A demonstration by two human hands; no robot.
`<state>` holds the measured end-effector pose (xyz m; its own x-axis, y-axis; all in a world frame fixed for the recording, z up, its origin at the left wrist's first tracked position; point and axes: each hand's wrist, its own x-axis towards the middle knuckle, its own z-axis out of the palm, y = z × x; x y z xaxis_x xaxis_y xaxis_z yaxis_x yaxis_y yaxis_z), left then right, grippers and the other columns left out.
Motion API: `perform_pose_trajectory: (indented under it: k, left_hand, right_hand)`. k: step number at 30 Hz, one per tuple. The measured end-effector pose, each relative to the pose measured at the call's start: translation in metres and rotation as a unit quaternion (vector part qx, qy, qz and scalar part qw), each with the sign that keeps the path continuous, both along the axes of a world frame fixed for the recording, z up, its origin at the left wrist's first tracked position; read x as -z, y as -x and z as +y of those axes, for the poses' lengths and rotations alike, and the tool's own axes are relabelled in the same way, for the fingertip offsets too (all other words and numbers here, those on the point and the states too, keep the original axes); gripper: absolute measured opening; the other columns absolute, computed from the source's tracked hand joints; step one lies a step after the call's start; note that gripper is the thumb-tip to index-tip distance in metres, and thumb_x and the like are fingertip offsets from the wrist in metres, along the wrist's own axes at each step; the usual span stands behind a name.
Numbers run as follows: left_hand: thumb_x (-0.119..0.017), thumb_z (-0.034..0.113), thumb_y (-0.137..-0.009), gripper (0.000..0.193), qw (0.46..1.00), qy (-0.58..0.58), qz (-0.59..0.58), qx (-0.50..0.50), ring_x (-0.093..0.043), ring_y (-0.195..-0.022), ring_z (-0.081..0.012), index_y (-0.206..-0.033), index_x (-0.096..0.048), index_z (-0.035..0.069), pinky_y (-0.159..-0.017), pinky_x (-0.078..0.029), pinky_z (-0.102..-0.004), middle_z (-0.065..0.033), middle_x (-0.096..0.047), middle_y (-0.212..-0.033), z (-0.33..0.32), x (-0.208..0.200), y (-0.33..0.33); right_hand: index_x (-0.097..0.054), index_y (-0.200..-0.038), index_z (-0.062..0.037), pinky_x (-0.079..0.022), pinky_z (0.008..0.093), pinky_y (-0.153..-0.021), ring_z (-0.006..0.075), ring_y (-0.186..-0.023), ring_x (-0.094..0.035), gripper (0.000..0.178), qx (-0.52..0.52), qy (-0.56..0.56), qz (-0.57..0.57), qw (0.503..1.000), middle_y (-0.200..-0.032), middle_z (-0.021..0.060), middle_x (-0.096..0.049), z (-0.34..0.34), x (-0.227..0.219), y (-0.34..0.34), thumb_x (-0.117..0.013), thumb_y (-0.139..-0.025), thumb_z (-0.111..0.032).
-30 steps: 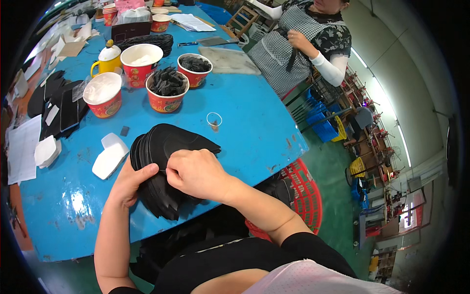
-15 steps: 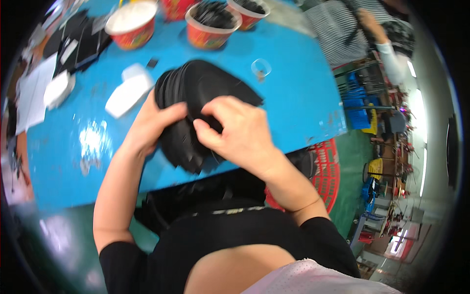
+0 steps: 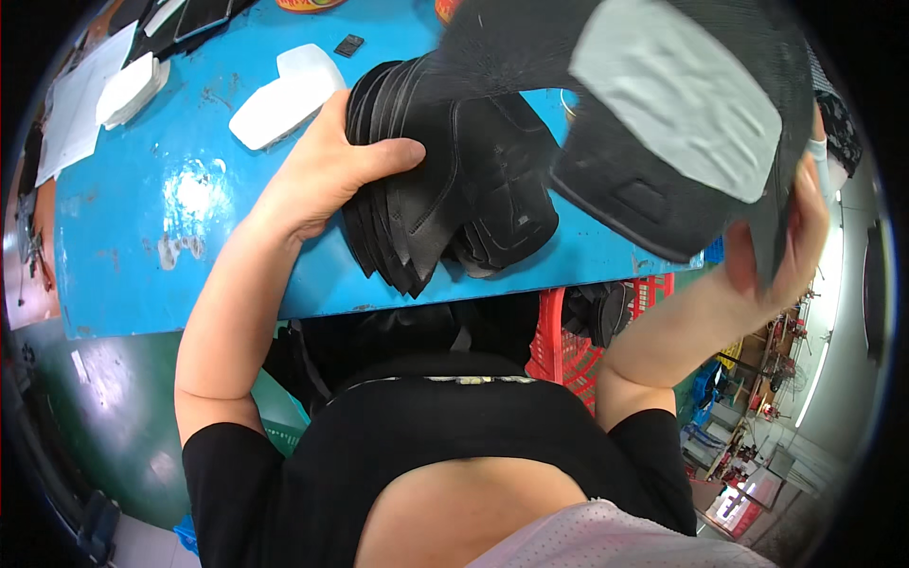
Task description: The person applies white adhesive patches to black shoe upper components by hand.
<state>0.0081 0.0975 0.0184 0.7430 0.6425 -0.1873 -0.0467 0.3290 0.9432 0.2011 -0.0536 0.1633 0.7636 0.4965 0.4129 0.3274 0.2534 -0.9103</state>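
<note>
A stack of black stitched shoe uppers (image 3: 388, 166) stands fanned out on the blue table. My left hand (image 3: 327, 170) is closed on its left side, with the thumb over the front layers and the fingers behind. Lifted high on the right, one black shoe upper (image 3: 620, 180) hangs from my right hand (image 3: 805, 222), which grips its right edge. A pale grey patch (image 3: 677, 95) covers much of this piece's facing side. Close beyond my left hand lie loose white shaped pieces (image 3: 289, 99). Some of my right fingers are hidden behind the upper.
White pieces (image 3: 133, 90) form a small pile on a paper sheet (image 3: 71, 142) at the table's left. A small black square (image 3: 349, 45) lies farther back, near a red tub (image 3: 308, 4). Below the table's front edge sits a red plastic basket (image 3: 549, 331) with black pieces.
My right hand has left the stack and swung up and right with one upper, whose grey-patched side now shows. My left hand stays on the stack. The view has shifted.
</note>
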Motion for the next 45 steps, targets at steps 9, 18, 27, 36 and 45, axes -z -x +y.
perform_pose_trajectory:
  k: [9, 18, 27, 36, 45]
  left_hand:
    - [-0.075, 0.017, -0.069, 0.071, 1.0, -0.019, 0.016, -0.017, -0.056, -0.103, -0.0227, -0.126, -0.04, -0.006, -0.092, -0.044, -0.033, -0.0169, -0.056, -0.113, 0.004, 0.002, -0.004]
    - [-0.074, 0.015, -0.07, 0.071, 1.0, 0.005, 0.005, -0.012, -0.054, -0.105, -0.0235, -0.127, -0.038, -0.007, -0.094, -0.042, -0.0325, -0.0175, -0.054, -0.116, 0.005, 0.011, -0.001]
    - [-0.07, 0.028, -0.076, 0.069, 0.999, 0.038, -0.006, -0.018, -0.052, -0.108, -0.0211, -0.127, -0.039, -0.006, -0.095, -0.04, -0.0315, -0.0171, -0.052, -0.118, 0.004, 0.004, 0.003]
    - [-0.075, 0.027, -0.07, 0.076, 0.998, 0.003, 0.041, -0.053, -0.053, -0.103, -0.0238, -0.126, -0.038, -0.008, -0.091, -0.043, -0.0336, -0.0179, -0.053, -0.113, 0.002, 0.0, -0.008]
    - [-0.059, 0.019, -0.069, 0.068, 0.997, 0.064, 0.028, -0.046, -0.055, -0.102, -0.0252, -0.13, -0.037, 0.0, -0.087, -0.046, -0.0353, -0.0148, -0.051, -0.118, -0.003, 0.004, -0.003]
  right_hand:
    - [-0.065, -0.093, 0.0008, -0.033, 0.0144, -0.049, -0.0028, -0.057, -0.043, 0.013, -0.065, 0.224, -0.098, 0.968, -0.07, -0.0058, -0.057, 0.017, 0.108, -0.025, -0.061, -0.086, -0.009]
    - [-0.067, -0.098, -0.003, -0.043, 0.0193, -0.059, 0.0025, -0.065, -0.052, 0.017, -0.08, 0.262, -0.117, 0.955, -0.075, -0.0018, -0.063, 0.023, 0.133, -0.044, -0.062, -0.085, -0.014]
    - [-0.063, -0.111, -0.0069, -0.048, 0.0249, -0.072, 0.0098, -0.08, -0.057, 0.034, -0.065, 0.302, -0.2, 0.93, -0.098, 0.0071, -0.065, 0.032, 0.154, -0.048, -0.064, -0.082, -0.025]
    - [-0.059, -0.106, 0.0045, -0.048, 0.0365, -0.08, 0.0293, -0.09, -0.062, 0.051, -0.233, 0.392, -0.165, 0.874, -0.096, 0.0221, -0.064, 0.046, 0.137, -0.038, -0.055, -0.086, -0.042]
    - [-0.053, -0.11, 0.0035, -0.043, 0.0443, -0.085, 0.0405, -0.097, -0.053, 0.058, -0.278, 0.438, -0.172, 0.838, -0.102, 0.0274, -0.054, 0.04, 0.152, -0.029, -0.051, -0.086, -0.049]
